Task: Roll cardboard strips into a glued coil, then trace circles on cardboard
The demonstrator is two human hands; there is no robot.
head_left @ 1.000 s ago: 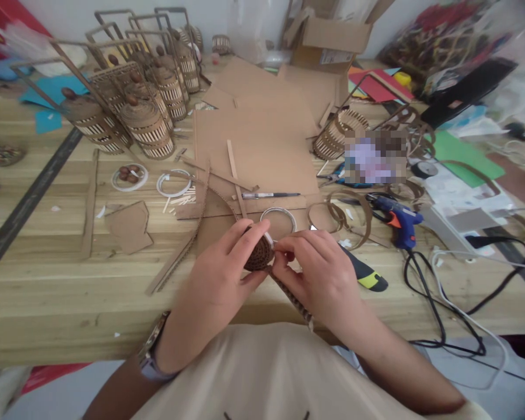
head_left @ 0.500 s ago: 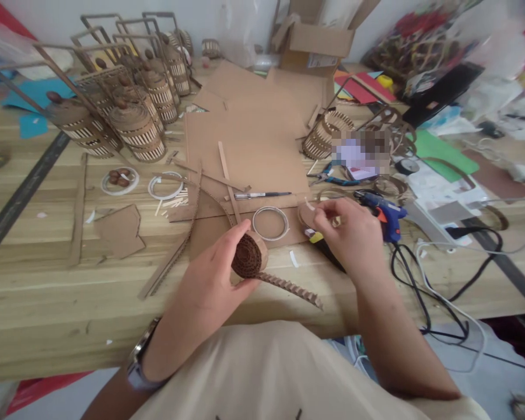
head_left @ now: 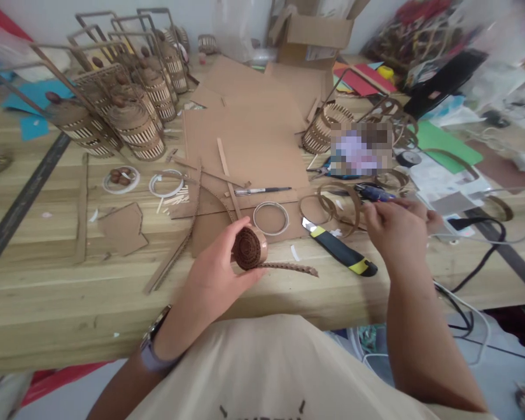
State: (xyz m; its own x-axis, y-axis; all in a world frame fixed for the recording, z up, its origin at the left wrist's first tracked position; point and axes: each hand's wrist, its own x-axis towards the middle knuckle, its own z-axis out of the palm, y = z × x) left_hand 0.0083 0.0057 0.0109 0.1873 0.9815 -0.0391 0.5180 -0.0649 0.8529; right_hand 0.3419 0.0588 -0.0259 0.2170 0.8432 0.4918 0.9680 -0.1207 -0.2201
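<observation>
Wooden planks make up the surface (head_left: 48, 291), strewn with flat cardboard sheets (head_left: 249, 146) and a cluster of slatted cardboard lanterns (head_left: 131, 116) at the far left. Of the two hands, the left hand (head_left: 214, 274) grips a rolled corrugated cardboard coil (head_left: 248, 249) just above the near edge, its loose tail trailing right. The right hand (head_left: 396, 224) closes around the blue glue gun (head_left: 374, 193). Between them lies a black-and-yellow utility knife (head_left: 339, 254).
</observation>
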